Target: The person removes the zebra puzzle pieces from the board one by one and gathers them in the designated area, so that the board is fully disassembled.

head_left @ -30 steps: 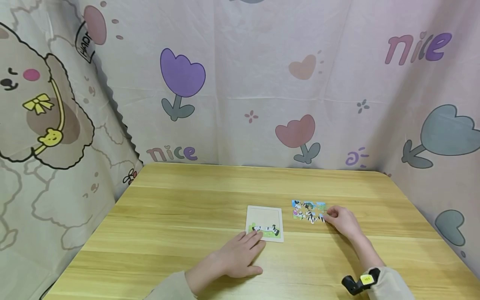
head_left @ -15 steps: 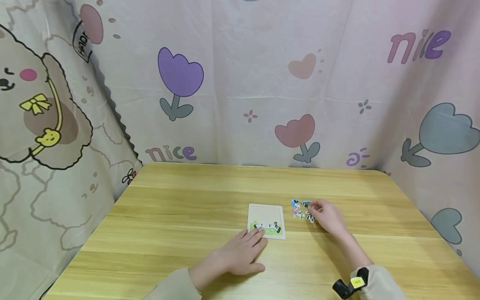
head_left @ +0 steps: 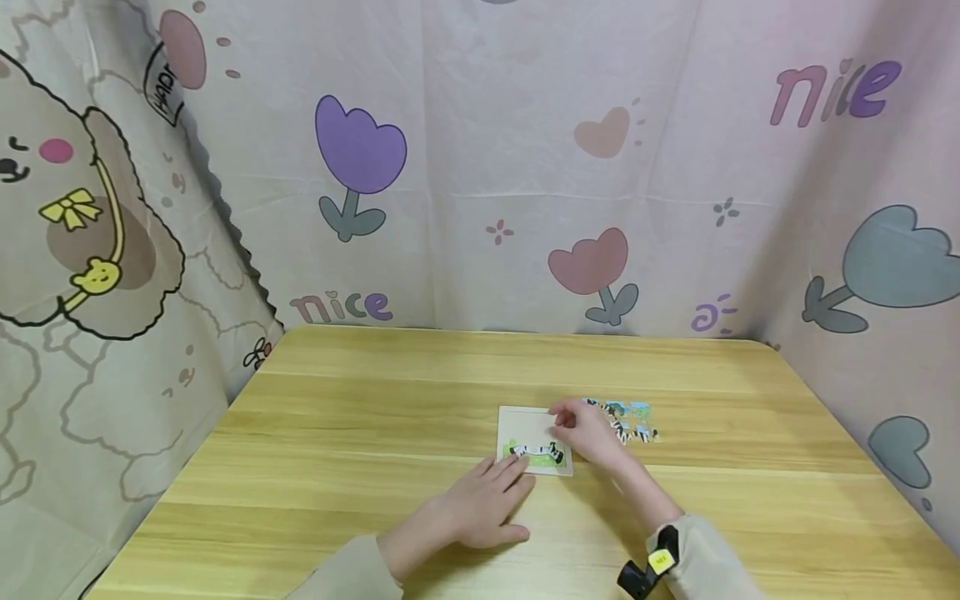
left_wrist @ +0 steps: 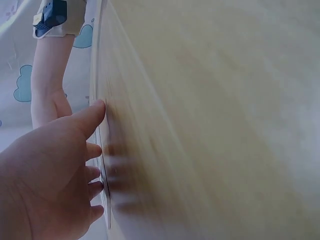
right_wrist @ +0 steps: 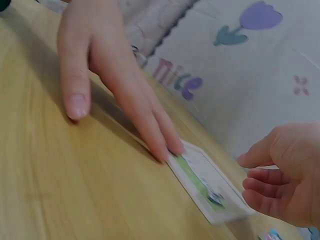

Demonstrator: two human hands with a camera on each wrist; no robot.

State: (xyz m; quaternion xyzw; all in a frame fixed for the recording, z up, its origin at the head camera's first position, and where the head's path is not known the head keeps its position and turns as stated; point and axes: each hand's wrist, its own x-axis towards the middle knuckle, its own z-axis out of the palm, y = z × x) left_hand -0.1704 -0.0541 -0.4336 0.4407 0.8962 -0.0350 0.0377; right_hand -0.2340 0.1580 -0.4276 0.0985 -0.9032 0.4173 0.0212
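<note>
In the head view a white-framed puzzle board [head_left: 525,423] lies on the table, with zebra-patterned pieces [head_left: 536,452] along its near side. My left hand [head_left: 483,504] is spread, its fingertips resting on the board's near left corner. Over the board's right side hovers my right hand [head_left: 588,432], thumb and fingers loosely bent. The right wrist view shows a gap between that thumb [right_wrist: 257,154] and the fingers, with nothing visible in it. Loose puzzle pieces [head_left: 641,411], blue, green and zebra-striped, lie just right of the board; the right hand hides the leftmost ones.
The wooden table [head_left: 337,433] runs back to a patterned curtain [head_left: 465,167]. Another curtain [head_left: 97,400] hangs along the left side. A black wrist camera [head_left: 648,562] is strapped to the right sleeve.
My right hand has moved left, from the right end of the loose pieces across them to the board. The board has shifted slightly up and right in view; the left hand stays on it.
</note>
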